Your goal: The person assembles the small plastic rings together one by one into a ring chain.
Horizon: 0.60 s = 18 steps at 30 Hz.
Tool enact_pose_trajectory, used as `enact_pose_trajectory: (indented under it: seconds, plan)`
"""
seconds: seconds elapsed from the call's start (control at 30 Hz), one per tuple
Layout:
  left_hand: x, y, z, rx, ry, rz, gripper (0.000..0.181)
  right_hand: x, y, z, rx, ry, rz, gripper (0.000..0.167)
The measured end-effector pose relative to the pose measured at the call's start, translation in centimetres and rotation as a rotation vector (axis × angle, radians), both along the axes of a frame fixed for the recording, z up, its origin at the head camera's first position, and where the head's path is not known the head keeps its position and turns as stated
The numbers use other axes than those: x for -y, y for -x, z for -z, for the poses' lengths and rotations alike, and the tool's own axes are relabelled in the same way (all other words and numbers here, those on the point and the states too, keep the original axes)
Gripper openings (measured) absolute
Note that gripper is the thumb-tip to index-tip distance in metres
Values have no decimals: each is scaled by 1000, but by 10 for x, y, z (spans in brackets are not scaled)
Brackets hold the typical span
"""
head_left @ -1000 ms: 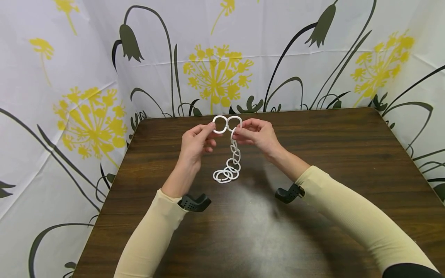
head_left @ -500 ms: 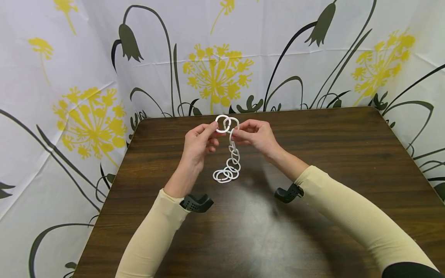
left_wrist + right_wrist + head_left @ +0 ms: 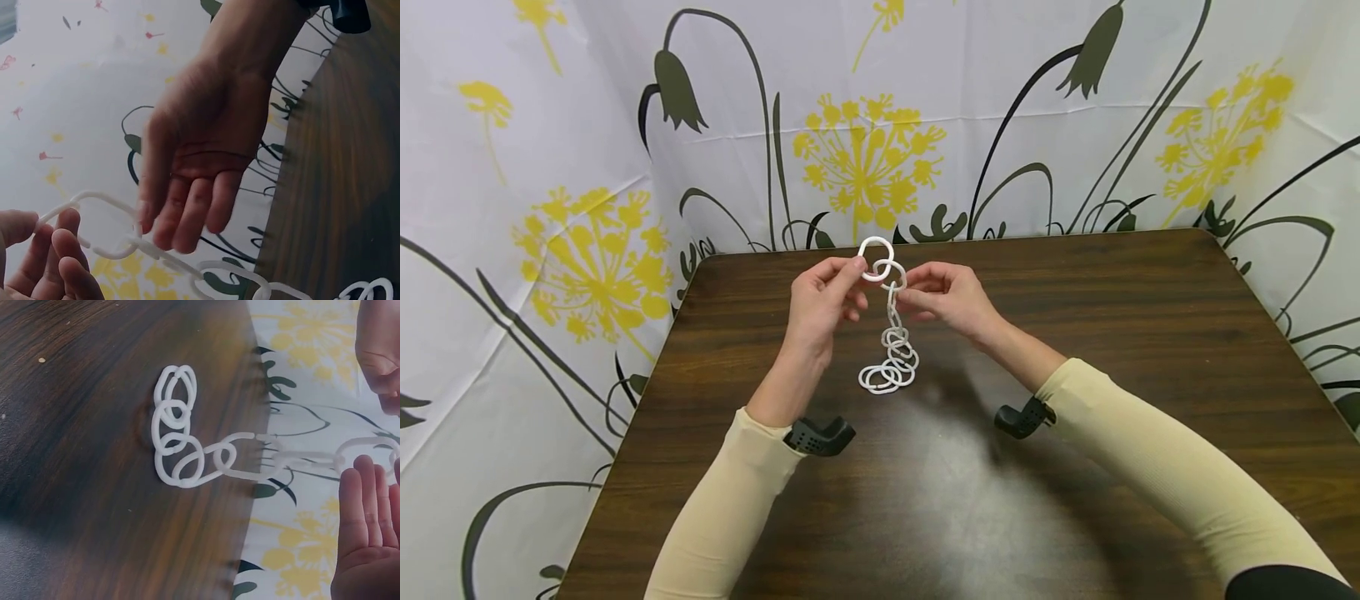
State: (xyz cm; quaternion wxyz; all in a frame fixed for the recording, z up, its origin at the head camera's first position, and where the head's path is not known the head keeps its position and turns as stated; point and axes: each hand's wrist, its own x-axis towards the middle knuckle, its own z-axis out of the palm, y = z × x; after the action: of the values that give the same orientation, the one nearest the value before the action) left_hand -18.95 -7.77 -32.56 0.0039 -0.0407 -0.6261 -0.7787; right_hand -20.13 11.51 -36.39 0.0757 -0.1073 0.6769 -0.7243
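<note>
A chain of white rings [image 3: 895, 321] hangs between my hands, its lower end piled on the table [image 3: 1037, 500]. The left hand [image 3: 820, 304] pinches the top ring [image 3: 876, 241] between thumb and fingers, held upright above the table. My right hand [image 3: 955, 300] pinches the edge of the second ring [image 3: 904, 277], which is linked through the top one. In the left wrist view the right thumb tip meets that ring's edge, and its other fingers are nearly straight. The index fingertip is hidden there. The right wrist view shows the several linked lower rings [image 3: 156, 425].
A wood-grain table with rounded far corners lies under both forearms. Behind it hangs a white cloth [image 3: 1000, 50] printed with yellow flowers and dark stems. A black wrist mount [image 3: 820, 437] sits on the left arm, another mount [image 3: 1024, 417] on the right.
The top two rings came closer and now overlap, with the top ring raised and the second lower. The right hand shifted slightly left, and the chain's upper part swung left. The pile stayed.
</note>
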Motion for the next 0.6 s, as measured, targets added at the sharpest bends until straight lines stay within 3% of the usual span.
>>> enact_pose_trajectory:
  seconds: [0.13, 0.27, 0.33, 0.43, 0.6]
  plan:
    - [5, 3, 0, 3, 15, -14, 9, -1, -1, 7, 50, -114, -36, 20]
    - [10, 6, 1, 17, 26, -17, 12, 0, -8, 24, 45, -337, -205, 17]
    - [13, 7, 3, 23, 27, -12, 12, 3, -15, 34, -26, -452, -321, 15]
    - [15, 8, 4, 35, 23, -11, 9, 10, -27, 46, -198, -624, -453, 12]
    - [18, 10, 7, 59, 20, -15, 8, 19, -45, 60, -462, -893, -525, 17]
